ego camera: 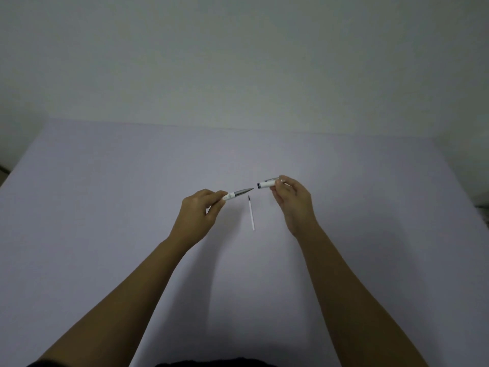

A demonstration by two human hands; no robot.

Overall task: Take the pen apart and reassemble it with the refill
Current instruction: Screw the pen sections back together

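Note:
My left hand [197, 215] grips the white pen body [235, 194], whose grey pointed tip faces right. The white pen cap [267, 184], with a metal clip, is held in my right hand [293, 201]; its open end faces left toward the tip. A small gap separates tip and cap above the table. A thin white refill [251, 214] with a dark tip lies on the table between and just below my hands, pointing away from me.
The work surface is a pale lilac table [105, 207] that ends at a plain white wall. A dark strip of clothing shows at the bottom edge [211, 362].

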